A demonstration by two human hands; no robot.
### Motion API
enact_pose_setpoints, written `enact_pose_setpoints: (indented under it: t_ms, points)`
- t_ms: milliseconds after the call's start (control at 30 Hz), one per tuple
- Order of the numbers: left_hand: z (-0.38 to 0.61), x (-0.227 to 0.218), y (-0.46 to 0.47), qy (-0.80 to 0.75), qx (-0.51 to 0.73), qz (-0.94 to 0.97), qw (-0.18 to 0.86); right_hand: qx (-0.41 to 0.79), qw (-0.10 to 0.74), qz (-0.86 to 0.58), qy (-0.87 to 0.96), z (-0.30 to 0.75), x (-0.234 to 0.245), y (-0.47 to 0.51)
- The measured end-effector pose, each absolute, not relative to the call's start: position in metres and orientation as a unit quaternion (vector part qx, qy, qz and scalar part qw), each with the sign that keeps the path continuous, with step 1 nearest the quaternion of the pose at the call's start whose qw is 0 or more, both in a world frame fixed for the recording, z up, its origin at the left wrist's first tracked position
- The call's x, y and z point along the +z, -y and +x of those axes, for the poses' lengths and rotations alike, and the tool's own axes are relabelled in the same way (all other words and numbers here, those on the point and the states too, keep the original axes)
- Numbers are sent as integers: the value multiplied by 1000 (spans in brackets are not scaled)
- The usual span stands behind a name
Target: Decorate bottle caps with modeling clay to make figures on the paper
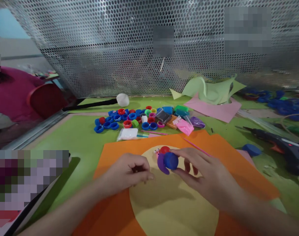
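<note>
My right hand (pixel 201 167) grips a blue bottle cap (pixel 171 160) between thumb and fingers. Right against that cap are a curved purple clay piece (pixel 161 164), a red cap (pixel 165 150) and a small pink part with googly eyes (pixel 156 152), together looking like a little snail. Whether all these are joined is hard to tell. Just left of the figure, my left hand (pixel 132 170) has its fingers curled and thumb near the index finger, with nothing visible in it. Beneath both hands lies a pale yellow paper circle (pixel 174 213) on an orange sheet (pixel 110 164).
Several coloured caps (pixel 132 116) lie behind the orange sheet, beside bags of clay (pixel 184 125). At right are a glue gun (pixel 279 144) and another blue cap (pixel 251 149). Cut pink paper (pixel 215 109) sits further back, before a perforated metal panel (pixel 129 65). Someone in pink (pixel 11 95) is at left.
</note>
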State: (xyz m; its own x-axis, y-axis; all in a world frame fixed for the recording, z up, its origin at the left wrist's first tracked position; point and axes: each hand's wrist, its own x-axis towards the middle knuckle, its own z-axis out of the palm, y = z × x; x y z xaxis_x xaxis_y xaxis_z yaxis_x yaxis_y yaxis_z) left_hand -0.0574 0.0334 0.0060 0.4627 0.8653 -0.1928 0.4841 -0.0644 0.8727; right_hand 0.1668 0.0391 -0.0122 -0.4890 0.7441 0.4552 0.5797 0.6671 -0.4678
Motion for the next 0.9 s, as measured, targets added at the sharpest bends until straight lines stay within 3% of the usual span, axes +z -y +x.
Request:
enact_pose_setpoints:
  t_ms: [333, 667, 900]
  points:
    - [-56, 0, -34, -435, 156, 792, 400, 129, 344, -347, 863, 161, -19, -29]
    - [-56, -1, -31, -442, 175, 734, 485, 147, 357, -363, 848, 156, -17, -19]
    - [-58, 1, -28, -438, 179, 689, 549, -3, 368, -321, 873, 155, -14, -15]
